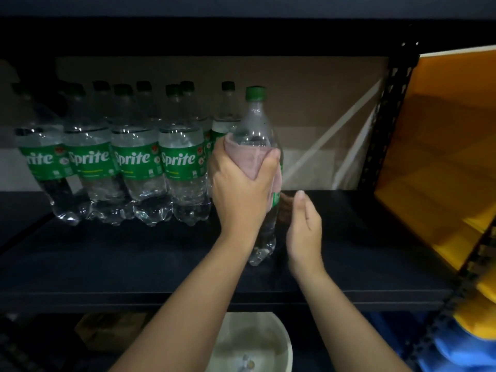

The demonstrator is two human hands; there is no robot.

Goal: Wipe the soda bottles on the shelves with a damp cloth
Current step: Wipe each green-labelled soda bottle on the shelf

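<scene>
A clear Sprite bottle point(255, 122) with a green cap stands near the front of the dark shelf point(134, 253). My left hand point(239, 189) grips a pink cloth point(251, 159) wrapped round the bottle's middle, over the label. My right hand point(303, 226) curls round the lower right side of the same bottle, fingers behind it and thumb up. Several more Sprite bottles point(134, 162) stand in rows at the left, behind and beside the held one.
A black perforated upright point(389, 116) bounds the shelf on the right, with a yellow bin point(442, 157) past it. A brown cardboard panel point(308, 103) backs the shelf. Below the shelf edge sits a white basin point(279, 345) and a cardboard box point(107, 328).
</scene>
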